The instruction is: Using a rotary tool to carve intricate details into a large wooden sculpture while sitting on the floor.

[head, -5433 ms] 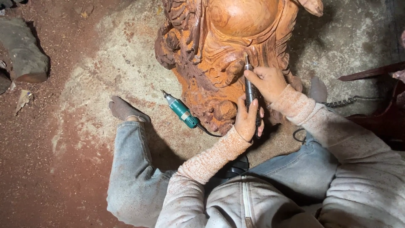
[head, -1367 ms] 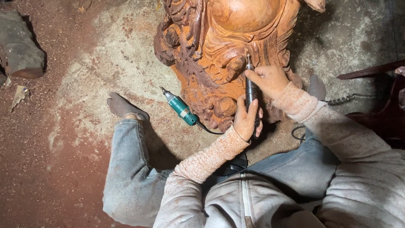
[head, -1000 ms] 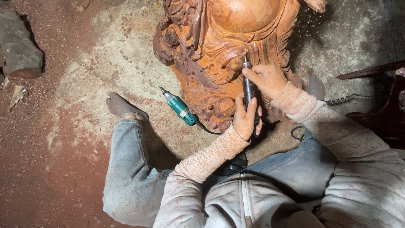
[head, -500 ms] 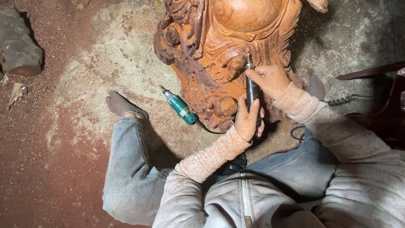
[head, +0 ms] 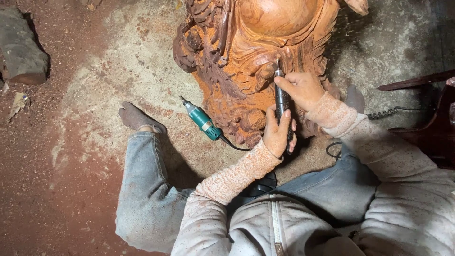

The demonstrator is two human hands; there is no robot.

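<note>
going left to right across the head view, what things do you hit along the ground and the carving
grey stone block → socked foot → green rotary tool lying in the sawdust → left hand → dark rotary tool held by both hands against the wooden carving → right hand → coiled cord → dark wooden furniture

A: Where are the hands?

B: Both are out in front, close together. The left hand (head: 278,135) is lower, its fingers curled shut, its thumb pointing up.

A: And the right hand (head: 301,89)?

B: It sits just above, fingers pinched tight, wrist bent. Both arms are bent at the elbow in dusty sleeves.
</note>
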